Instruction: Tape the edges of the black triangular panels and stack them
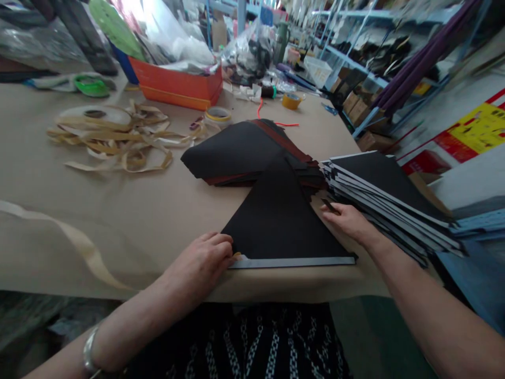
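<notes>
A black flared panel (286, 216) lies flat on the brown-covered table, with a pale grey strip (295, 261) along its near edge. My left hand (213, 252) is closed at the panel's near left corner, where a small yellowish scrap shows beside the fingertips. In the fingers of my right hand (349, 221) is a small dark flat tool (330, 206), its exact kind unclear. That hand is just right of the panel. A pile of dark panels with reddish-brown edges (240, 150) sits behind, partly under the panel's far end.
To the right, a fanned stack of pale-edged black panels (389, 179) reaches the table's side. Tangled tan tape (126, 139) lies left. Farther back are a tape roll (218, 116), an orange box (177, 84) and a yellow tape roll (291, 101). Shelves (366, 79) line the right.
</notes>
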Demonstrator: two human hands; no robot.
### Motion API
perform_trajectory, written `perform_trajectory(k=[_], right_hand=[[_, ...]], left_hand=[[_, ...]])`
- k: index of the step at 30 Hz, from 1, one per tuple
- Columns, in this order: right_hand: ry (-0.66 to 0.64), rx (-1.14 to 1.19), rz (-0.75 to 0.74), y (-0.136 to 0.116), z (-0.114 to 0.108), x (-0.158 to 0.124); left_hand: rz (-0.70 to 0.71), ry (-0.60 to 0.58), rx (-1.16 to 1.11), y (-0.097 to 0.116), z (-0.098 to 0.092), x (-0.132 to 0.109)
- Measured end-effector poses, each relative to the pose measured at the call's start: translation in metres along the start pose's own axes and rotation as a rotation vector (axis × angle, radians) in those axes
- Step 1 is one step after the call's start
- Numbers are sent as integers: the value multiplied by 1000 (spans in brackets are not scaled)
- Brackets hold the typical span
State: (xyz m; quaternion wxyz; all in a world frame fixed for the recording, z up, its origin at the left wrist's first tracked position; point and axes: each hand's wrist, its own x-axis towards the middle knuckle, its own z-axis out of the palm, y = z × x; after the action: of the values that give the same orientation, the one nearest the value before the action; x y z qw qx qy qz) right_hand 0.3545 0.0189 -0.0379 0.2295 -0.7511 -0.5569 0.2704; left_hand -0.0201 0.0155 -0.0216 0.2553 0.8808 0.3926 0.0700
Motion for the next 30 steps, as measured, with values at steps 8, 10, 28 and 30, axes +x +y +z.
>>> perform_trajectory(k=[8,10,28,30], right_hand=[[-185,-31,81,-12,14,13],[-245,-34,104,-12,3,-6],[-236,15,180,46,-4,-149],[-101,52,147,23,-14,-139]], left_hand=[[-21,4,47,0,4,0],[-23,-32,52,7,3,0],[-313,-302,-214,54,4,19],[-291,-245,-334,55,8,22]])
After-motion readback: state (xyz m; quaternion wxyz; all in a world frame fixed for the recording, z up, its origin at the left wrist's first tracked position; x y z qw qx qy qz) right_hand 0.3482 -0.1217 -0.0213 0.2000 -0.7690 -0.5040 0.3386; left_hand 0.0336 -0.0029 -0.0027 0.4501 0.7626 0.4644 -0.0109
